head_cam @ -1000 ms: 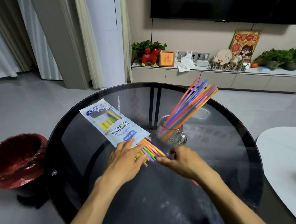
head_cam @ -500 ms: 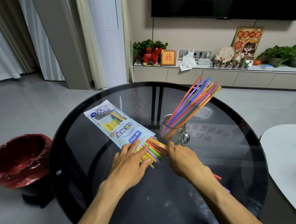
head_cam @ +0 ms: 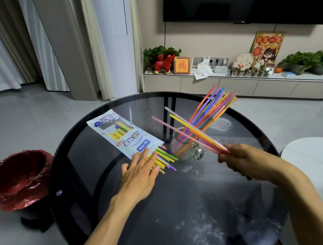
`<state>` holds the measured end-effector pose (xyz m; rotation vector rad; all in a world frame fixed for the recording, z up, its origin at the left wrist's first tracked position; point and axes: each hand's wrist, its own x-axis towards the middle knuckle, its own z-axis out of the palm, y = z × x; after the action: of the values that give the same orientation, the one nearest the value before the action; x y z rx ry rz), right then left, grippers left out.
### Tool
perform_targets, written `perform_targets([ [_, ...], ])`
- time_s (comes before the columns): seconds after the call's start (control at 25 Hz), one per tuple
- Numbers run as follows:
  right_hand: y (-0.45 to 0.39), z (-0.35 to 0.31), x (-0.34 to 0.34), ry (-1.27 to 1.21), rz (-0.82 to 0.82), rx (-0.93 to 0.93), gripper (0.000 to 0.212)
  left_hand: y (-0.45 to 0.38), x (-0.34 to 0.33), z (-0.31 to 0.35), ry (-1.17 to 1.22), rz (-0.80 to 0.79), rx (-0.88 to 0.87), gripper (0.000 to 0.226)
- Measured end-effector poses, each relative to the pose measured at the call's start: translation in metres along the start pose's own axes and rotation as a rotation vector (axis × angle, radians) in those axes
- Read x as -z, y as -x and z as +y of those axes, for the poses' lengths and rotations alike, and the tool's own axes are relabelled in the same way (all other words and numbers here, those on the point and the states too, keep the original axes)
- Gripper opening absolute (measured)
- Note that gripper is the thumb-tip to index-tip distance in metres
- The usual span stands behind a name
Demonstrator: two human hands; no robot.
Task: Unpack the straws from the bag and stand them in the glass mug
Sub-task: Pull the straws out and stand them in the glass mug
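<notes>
Round table (head_cam: pixel 83 138): right hand (head_cam: pixel 247 162) grips straws (head_cam: pixel 189 128) above mug (head_cam: pixel 183 148)

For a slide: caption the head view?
Right hand lifts straws toward glass mug; left hand pins the bag.

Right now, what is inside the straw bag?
Through the bag's clear window, yellow, green and purple straws show, and more stick out of its open end. The printed part hides how many remain inside.
</notes>
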<state>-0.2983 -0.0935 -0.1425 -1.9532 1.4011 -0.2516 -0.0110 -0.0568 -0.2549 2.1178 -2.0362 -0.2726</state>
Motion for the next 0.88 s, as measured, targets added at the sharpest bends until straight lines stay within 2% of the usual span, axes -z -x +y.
perform_targets([
  [0.08,-0.012,0.001,-0.017,-0.131,0.098,0.109,0.016,0.003,0.010,0.003,0.238,0.080,0.017,0.044],
  [0.12,-0.022,0.003,-0.029,-0.075,0.136,0.147,0.017,0.007,0.017,0.007,0.364,0.220,0.011,0.035],
  [0.16,-0.033,0.005,-0.042,0.112,0.171,0.180,0.018,0.013,0.027,0.013,0.367,0.405,-0.041,0.026],
  [0.2,-0.043,0.003,-0.056,0.301,0.188,0.208,0.020,0.020,0.036,0.020,0.246,0.582,-0.117,0.022],
  [0.24,-0.050,-0.002,-0.068,0.452,0.216,0.247,0.020,0.025,0.043,0.028,0.101,0.658,-0.213,0.023],
  [0.32,-0.055,-0.017,-0.083,0.532,0.262,0.470,0.016,0.034,0.044,0.043,-0.137,0.578,-0.338,0.044],
  [0.36,-0.055,-0.026,-0.088,0.527,0.273,0.581,0.013,0.037,0.042,0.047,-0.204,0.484,-0.336,0.055],
  [0.44,-0.050,-0.039,-0.095,0.586,0.252,0.685,0.012,0.039,0.044,0.051,-0.240,0.313,-0.292,0.065],
  [0.52,-0.045,-0.040,-0.097,0.651,0.263,0.673,0.018,0.039,0.049,0.049,-0.184,0.132,-0.226,0.055],
  [0.56,-0.041,-0.042,-0.096,0.680,0.274,0.643,0.016,0.038,0.051,0.047,-0.117,0.095,-0.208,0.044],
  [0.64,-0.035,-0.045,-0.088,0.718,0.399,0.603,0.009,0.038,0.054,0.045,-0.045,0.119,-0.195,0.019],
  [0.68,-0.033,-0.048,-0.082,0.711,0.500,0.607,0.012,0.038,0.055,0.044,-0.024,0.130,-0.182,0.012],
  [0.76,-0.024,-0.053,-0.067,0.664,0.768,0.587,0.029,0.037,0.058,0.038,0.035,0.196,-0.131,0.014],
  [0.84,-0.013,-0.062,-0.054,0.471,1.061,0.556,0.035,0.035,0.069,0.029,0.212,0.315,-0.096,0.009],
  [0.88,-0.009,-0.065,-0.051,0.273,1.139,0.537,0.033,0.036,0.079,0.028,0.385,0.367,-0.095,0.014],
])
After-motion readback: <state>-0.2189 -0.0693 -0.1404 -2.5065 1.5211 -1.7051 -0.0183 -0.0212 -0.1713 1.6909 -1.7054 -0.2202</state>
